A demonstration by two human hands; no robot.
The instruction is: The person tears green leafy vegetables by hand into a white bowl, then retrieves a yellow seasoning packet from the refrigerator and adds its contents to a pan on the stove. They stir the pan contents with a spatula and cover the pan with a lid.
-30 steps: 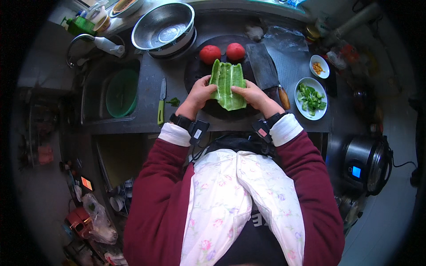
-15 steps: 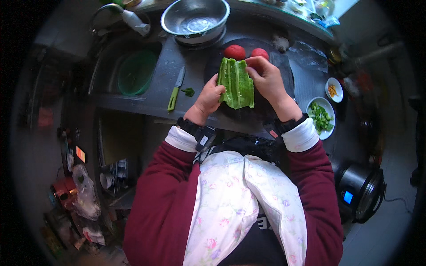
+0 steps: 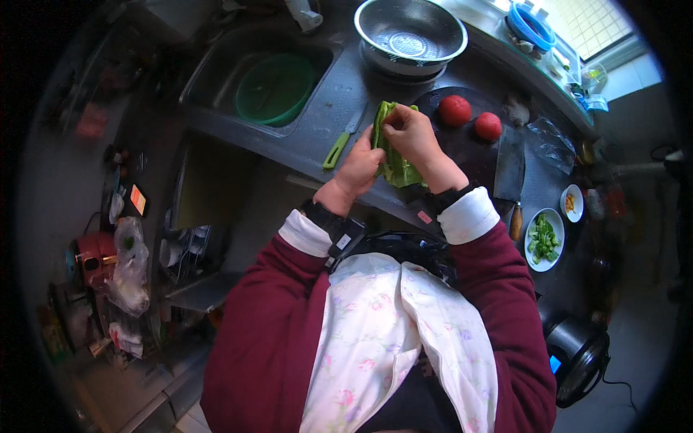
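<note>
A green pepper [image 3: 398, 170], split open with pale ribs inside, is held above the counter's front edge, in front of the round dark cutting board [image 3: 469, 155]. My left hand [image 3: 359, 167] is closed round its left side, thumb on top. My right hand [image 3: 415, 137] is closed in a pinch at the pepper's upper part; its fingertips touch the inner side and cover much of it. Just left of the hands lies a knife [image 3: 336, 150] with a green handle. Two red tomatoes [image 3: 455, 111] rest on the board beyond my right hand.
A cleaver [image 3: 510, 169] lies right of the board. Farther right stand a white bowl [image 3: 532, 258] of cut greens and a small white bowl [image 3: 578, 211]. A steel bowl [image 3: 390, 59] stands at the back; the sink [image 3: 206, 79] with a green basin [image 3: 247, 101] is left.
The view has swung left, so the counter things sit farther right. The pepper, spread flat before, is now turned more edge-on and lower, off the board. My right hand has moved over it.
</note>
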